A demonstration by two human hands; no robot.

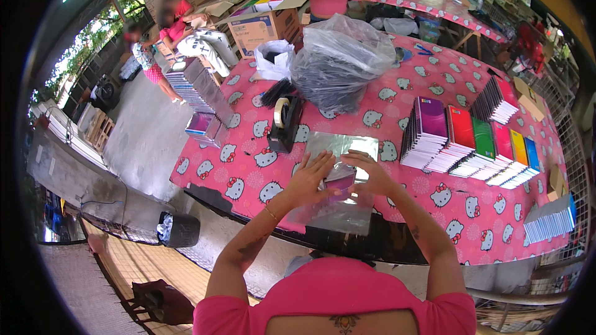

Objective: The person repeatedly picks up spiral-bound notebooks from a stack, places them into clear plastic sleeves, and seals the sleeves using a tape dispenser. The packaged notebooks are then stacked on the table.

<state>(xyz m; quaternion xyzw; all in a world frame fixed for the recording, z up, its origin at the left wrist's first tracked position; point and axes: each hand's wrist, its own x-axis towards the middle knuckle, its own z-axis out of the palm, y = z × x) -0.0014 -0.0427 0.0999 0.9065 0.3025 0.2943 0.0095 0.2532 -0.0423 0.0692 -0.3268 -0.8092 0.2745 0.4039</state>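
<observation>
One notebook (341,181), partly behind left hand (312,178)

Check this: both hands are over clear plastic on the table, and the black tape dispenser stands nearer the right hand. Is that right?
No: the head view shows the black tape dispenser nearer the left hand than the right hand. The rest holds: both hands are over clear plastic on the table.
</observation>
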